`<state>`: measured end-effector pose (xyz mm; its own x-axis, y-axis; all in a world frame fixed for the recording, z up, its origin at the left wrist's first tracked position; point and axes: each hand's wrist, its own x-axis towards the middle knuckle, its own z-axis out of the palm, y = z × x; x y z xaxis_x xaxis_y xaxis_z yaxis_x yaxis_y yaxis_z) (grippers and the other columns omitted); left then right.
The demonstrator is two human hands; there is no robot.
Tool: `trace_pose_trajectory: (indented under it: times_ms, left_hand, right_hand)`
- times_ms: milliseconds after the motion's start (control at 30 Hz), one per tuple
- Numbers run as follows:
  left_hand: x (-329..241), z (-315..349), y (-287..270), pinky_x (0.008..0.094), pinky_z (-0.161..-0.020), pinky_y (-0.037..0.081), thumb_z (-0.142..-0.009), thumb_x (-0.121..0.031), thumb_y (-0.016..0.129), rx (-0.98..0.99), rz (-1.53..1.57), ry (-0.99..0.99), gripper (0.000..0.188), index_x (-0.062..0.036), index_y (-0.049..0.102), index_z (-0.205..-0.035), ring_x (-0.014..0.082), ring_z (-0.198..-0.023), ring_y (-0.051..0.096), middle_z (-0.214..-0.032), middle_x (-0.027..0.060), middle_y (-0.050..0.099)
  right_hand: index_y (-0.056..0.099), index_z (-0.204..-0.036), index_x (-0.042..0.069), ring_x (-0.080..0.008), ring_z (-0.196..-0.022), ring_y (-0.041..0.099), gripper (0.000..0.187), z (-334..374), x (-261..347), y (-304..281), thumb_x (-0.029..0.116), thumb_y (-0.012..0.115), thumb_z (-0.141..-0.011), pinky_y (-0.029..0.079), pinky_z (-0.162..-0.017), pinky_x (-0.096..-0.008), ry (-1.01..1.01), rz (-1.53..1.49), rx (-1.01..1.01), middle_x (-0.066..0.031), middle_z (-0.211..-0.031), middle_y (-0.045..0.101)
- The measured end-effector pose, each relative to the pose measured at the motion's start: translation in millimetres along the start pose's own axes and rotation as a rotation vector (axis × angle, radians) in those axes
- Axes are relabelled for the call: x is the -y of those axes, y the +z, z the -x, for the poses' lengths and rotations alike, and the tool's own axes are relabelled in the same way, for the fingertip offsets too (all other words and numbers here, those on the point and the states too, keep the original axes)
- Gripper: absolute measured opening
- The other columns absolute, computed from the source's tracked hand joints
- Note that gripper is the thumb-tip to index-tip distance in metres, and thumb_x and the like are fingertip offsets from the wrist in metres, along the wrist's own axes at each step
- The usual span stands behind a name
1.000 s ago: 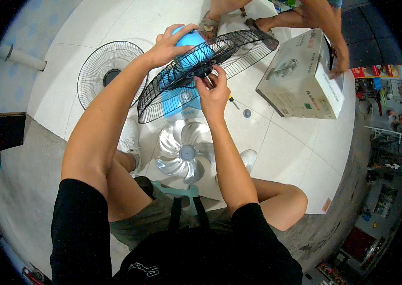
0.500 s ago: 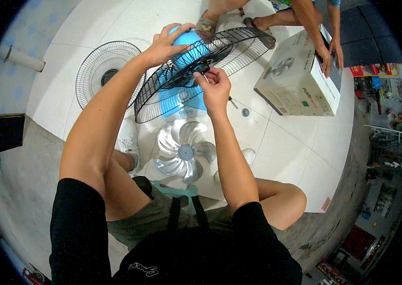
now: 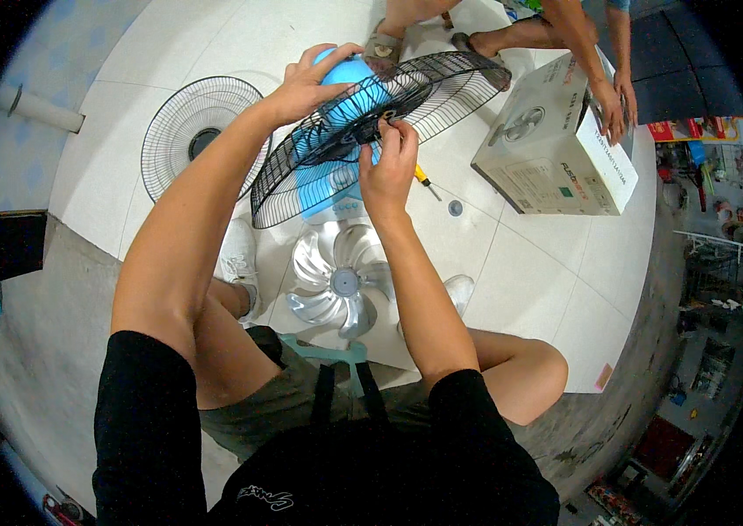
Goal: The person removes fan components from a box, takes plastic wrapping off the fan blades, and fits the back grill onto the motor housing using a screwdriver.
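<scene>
**Both hands on the fan grille**

I had my left hand (image 3: 310, 79) curled over the top of the blue fan motor housing (image 3: 350, 83), fingers wrapped down its far side and clamped on it. The housing sat at the far middle of the white tiled floor (image 3: 521, 280), with the black wire grille (image 3: 336, 149) mounted against it and tilted toward me, its rim sweeping from near left to far right.

My right hand (image 3: 389, 162) was at the centre of that grille, fingertips pinched together on a small part at the hub; I could not tell exactly what they gripped. Just right of that hand a yellow-handled screwdriver (image 3: 424, 180) lay on the tiles, and a small round cap (image 3: 455, 208) rested a little farther right.

Nearer to me, between my knees, the pale translucent fan blade (image 3: 341, 280) lay flat on the floor. To the far left a second wire grille (image 3: 196, 131) lay flat, well apart from my hands. On the far right stood a cardboard box (image 3: 556, 158), with another person's hand (image 3: 608, 110) resting on its top edge.
</scene>
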<state>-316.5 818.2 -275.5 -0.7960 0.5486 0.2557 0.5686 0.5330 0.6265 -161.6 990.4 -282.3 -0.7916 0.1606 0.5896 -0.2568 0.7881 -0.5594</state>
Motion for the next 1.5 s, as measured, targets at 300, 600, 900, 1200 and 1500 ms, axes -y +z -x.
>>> trace_pose_trajectory:
  times_ms: [300,600,900,1200,1500]
  left_hand:
    - [3,1,1,0.0537,-0.117,0.022,-0.095,-0.061,0.058,-0.003,0.012,-0.005,0.063,-0.0414,0.04,-0.153,0.0379,-0.149,0.027,-0.159,0.0177,0.035]
    - [2,0,-2,0.0545,-0.117,0.023,-0.095,-0.062,0.058,0.008,0.05,-0.035,0.063,-0.0413,0.041,-0.151,0.0381,-0.147,0.031,-0.157,0.016,0.037]
    - [0,-1,-3,0.0555,-0.117,0.025,-0.096,-0.058,0.06,0.01,0.054,0.01,0.06,-0.0414,0.041,-0.15,0.0421,-0.146,0.031,-0.157,0.0187,0.036]
    - [-3,0,-6,0.0559,-0.117,0.023,-0.096,-0.06,0.058,0.018,0.069,0.014,0.062,-0.0403,0.04,-0.152,0.0395,-0.149,0.028,-0.157,0.0191,0.037]
    - [-4,0,-4,0.0575,-0.117,0.022,-0.096,-0.057,0.059,0.004,0.018,0.029,0.062,-0.0408,0.04,-0.152,0.0384,-0.149,0.028,-0.158,0.0187,0.036]
  right_hand:
    - [0.059,-0.116,-0.002,-0.0382,-0.106,0.06,0.046,3,-13,3,0.0,0.078,-0.074,0.051,-0.092,-0.0435,0.129,-0.264,0.006,-0.0226,-0.114,0.058]
    - [0.063,-0.107,-0.003,-0.0195,-0.079,0.069,0.044,3,-10,1,0.017,0.088,-0.077,0.055,-0.071,-0.0316,0.401,-0.56,0.001,-0.0126,-0.089,0.071]
    - [0.068,-0.093,-0.01,-0.0193,-0.061,0.069,0.036,-8,-12,-8,0.026,0.073,-0.096,0.058,-0.059,-0.0289,0.745,-0.827,0.167,-0.0118,-0.075,0.068]
    - [0.039,-0.125,0.0,-0.0231,-0.07,0.072,0.048,0,-4,-3,0.01,0.074,-0.094,0.06,-0.065,-0.0306,0.718,-1.013,0.123,-0.0199,-0.091,0.072]
    - [0.054,-0.109,-0.004,-0.0177,-0.066,0.07,0.04,5,-15,-2,0.023,0.079,-0.091,0.052,-0.059,-0.0269,0.535,-0.642,0.118,-0.0136,-0.076,0.073]
